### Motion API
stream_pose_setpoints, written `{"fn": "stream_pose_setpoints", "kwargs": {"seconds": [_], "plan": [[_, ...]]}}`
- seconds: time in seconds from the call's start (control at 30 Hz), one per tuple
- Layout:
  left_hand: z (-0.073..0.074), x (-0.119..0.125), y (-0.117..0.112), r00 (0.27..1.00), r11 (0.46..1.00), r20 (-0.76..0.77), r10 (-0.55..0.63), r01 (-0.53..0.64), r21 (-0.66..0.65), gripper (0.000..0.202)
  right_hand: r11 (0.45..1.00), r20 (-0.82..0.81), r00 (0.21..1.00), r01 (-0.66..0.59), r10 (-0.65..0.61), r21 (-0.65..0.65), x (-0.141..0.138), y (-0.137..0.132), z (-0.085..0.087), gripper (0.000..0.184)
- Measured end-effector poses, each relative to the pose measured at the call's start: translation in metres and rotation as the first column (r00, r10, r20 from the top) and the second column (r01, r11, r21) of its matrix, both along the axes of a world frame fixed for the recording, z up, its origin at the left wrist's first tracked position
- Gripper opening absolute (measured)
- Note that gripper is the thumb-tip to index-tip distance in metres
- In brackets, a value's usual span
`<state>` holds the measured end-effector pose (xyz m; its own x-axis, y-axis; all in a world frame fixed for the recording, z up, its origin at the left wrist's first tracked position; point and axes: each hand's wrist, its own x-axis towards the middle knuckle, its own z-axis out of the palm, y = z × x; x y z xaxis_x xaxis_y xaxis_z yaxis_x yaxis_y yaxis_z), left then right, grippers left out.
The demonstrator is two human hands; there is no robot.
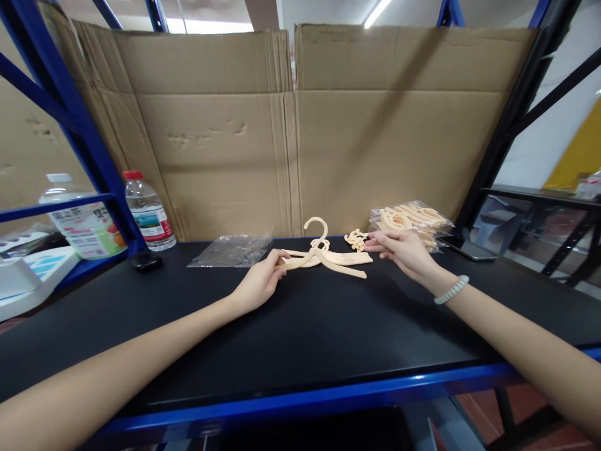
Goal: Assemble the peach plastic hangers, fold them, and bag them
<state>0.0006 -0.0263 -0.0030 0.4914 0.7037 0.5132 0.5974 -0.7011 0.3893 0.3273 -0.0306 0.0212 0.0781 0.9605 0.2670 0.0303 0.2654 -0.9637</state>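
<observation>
1. On a black tabletop (300, 344), we see the left hand (256, 282) with thumb and fingers closed together on one arm of a cream hanger (323, 259), whose hook rises to the right of those fingertips.
2. Directly beneath that piece, between the left and right fingers, we find more cream hangers (351, 257) lying stacked, their arms ending just short of the right fingertips.
3. We see the right hand (407, 254) with thumb and forefinger nearly together and the other fingers loosely curled, at the edge of a heap of small cream pieces (357, 239); we cannot tell whether the fingers pinch one. A beaded bracelet (451, 290) circles the wrist.
4. Beyond the right fingers, near the knuckles, we note a clear bag of cream parts (413, 218); farther right of them lies a dark flat object (469, 248).
5. Just beyond and to the left of the left fingers, we see a flat clear plastic bag (230, 252).
6. Well left of those same fingers, we spot a black mouse (146, 260) and, behind it, a red-capped water bottle (149, 216). Cardboard panels (225, 150) stand beyond both hands.
</observation>
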Motion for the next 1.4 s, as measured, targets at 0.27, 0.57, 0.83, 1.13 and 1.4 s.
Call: {"fn": "stream_pose_setpoints", "kwargs": {"seconds": [0.27, 0.57, 0.83, 1.13, 1.4], "plan": [[0.009, 0.004, -0.006, 0.997, 1.0, -0.074, -0.014, 0.012, -0.019, 0.017, 0.991, -0.082, 0.994, -0.076, 0.067, -0.11, -0.001, 0.001, -0.006, 0.028], [0.007, 0.003, -0.002, 0.999, 0.985, -0.016, 0.046, -0.049, -0.163, 0.013, 0.947, -0.079, 0.985, -0.172, 0.156, -0.272, -0.005, 0.0, -0.014, 0.024], [0.006, 0.002, 0.0, 1.0, 0.984, -0.019, 0.011, -0.014, -0.178, 0.012, 0.924, -0.178, 0.954, -0.28, 0.239, -0.259, -0.006, 0.001, -0.01, 0.017], [0.008, 0.002, 0.001, 1.0, 0.977, -0.016, 0.006, -0.009, -0.211, 0.012, 0.933, -0.123, 0.96, -0.274, 0.251, -0.234, -0.005, -0.002, -0.011, 0.009], [0.009, 0.004, -0.001, 1.0, 0.974, 0.012, 0.017, -0.014, -0.227, 0.011, 0.957, -0.021, 0.97, -0.244, 0.244, -0.154, -0.006, -0.002, -0.008, 0.02]]}}
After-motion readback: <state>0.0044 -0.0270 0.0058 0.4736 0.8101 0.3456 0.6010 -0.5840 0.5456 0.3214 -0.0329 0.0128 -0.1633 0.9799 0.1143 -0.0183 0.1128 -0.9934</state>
